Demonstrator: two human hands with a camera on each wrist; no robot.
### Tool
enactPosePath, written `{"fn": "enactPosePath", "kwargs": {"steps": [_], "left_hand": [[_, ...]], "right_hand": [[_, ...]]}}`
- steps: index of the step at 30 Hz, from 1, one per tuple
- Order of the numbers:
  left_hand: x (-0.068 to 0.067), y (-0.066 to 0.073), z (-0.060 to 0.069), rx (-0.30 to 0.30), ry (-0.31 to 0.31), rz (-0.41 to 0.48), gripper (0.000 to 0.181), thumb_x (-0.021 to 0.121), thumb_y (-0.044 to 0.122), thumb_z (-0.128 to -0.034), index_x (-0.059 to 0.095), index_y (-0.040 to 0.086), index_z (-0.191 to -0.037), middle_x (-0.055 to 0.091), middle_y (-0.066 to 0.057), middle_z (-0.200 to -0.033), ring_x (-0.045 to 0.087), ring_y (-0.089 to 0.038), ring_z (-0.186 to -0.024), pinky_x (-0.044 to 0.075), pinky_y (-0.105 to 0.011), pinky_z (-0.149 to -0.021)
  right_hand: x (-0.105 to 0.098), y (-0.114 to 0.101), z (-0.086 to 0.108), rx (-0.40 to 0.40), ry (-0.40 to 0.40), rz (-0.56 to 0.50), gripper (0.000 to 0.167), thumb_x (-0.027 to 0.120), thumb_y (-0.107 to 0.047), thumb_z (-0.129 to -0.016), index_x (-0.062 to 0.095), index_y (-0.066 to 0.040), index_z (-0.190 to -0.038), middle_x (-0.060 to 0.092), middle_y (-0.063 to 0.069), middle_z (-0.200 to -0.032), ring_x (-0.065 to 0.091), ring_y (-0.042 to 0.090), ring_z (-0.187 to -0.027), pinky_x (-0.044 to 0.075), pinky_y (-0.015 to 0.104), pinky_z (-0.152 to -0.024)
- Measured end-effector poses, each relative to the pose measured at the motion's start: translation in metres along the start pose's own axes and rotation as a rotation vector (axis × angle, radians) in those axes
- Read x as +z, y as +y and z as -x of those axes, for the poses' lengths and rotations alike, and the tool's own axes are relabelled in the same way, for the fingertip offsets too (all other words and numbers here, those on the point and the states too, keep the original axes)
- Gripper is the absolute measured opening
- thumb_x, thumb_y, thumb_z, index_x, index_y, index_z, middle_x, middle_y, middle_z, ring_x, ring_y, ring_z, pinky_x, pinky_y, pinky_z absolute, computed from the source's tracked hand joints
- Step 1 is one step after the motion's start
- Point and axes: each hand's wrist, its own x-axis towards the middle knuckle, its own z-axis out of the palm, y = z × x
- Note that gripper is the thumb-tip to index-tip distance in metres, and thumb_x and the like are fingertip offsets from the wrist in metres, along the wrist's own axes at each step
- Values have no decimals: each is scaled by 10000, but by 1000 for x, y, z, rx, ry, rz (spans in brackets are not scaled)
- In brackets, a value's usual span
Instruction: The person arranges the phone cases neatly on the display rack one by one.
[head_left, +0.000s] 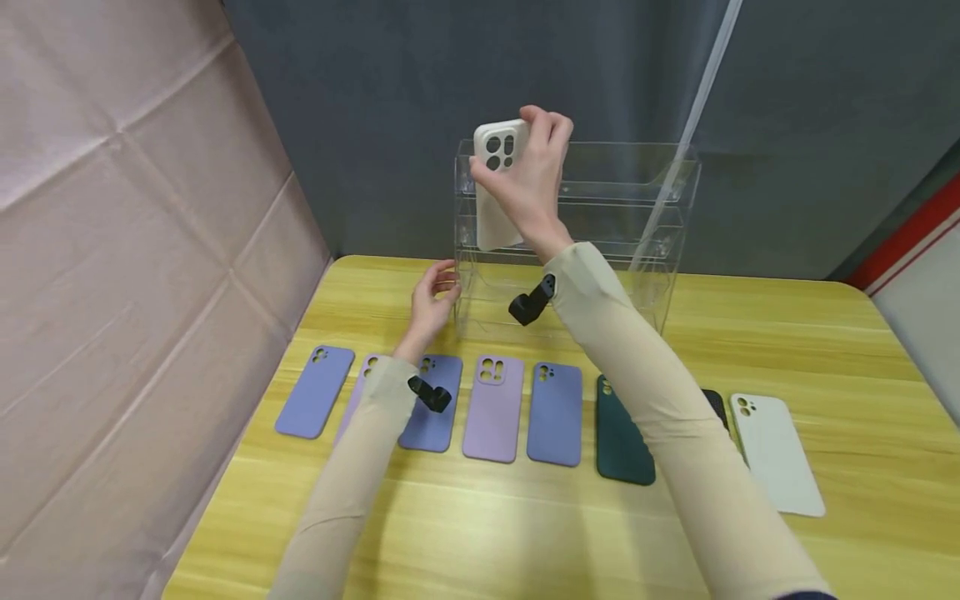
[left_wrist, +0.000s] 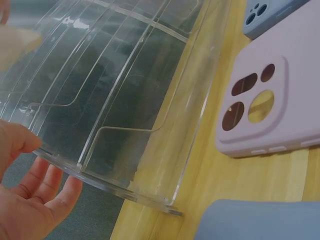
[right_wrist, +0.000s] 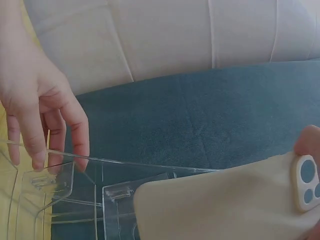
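Observation:
My right hand point(head_left: 536, 171) holds a white phone case point(head_left: 497, 212) by its edges, raised at the upper left front of a clear tiered rack point(head_left: 592, 248). The case's camera cutouts are at the top, and its other end hangs down before the upper tiers. In the right wrist view, the white case point(right_wrist: 215, 200) spans the lower right, over the rack's clear dividers. Low at the rack's left side, my left hand point(head_left: 432, 304) grips the side panel. The left wrist view shows the left hand's thumb at the panel's edge, with bent fingers against its outer face.
Several phone cases lie in a row along the wooden table point(head_left: 480, 533), among them a lilac case point(head_left: 492, 425), a dark green case point(head_left: 618, 442) and a white case point(head_left: 780, 458). A grey curtain point(head_left: 360, 125) hangs behind the rack. Pale padded fabric point(head_left: 112, 292) borders the left side.

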Motion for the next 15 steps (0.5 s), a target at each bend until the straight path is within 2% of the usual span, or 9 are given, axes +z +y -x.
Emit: {"fn": "enactPosePath", "kwargs": {"steps": [4,9,15], "left_hand": [[-1,0,2,-4,13,-16,397,542,-110,-878,502,-41,-1267,542,-269,-1165,526,-365,-1034,436,-437,-910],[-2,0,3,24,7,-15,390,539,-112,-876,502,-53,-1260,535,-293,-1161,525,-382,-1027,431,-465,-908],[2,-2,3,46,9,-30,384,535,-116,-875,504,-60,-1254,544,-284,-1156,536,-386,-1017,434,-475,-905]], "right_hand": [[8,-4,-8,-45,47,-5,677,740,-294,-739,426,-33,-1278,327,112,-1215,355,186,-1136,355,150,-860],[14,-4,-20,-70,119,6,680,737,-307,-752,415,-29,-1283,321,112,-1210,331,192,-1150,334,143,-897],[23,7,-23,-43,194,2,676,738,-312,-754,418,-20,-1274,321,120,-1207,326,217,-1135,336,170,-917]]}}
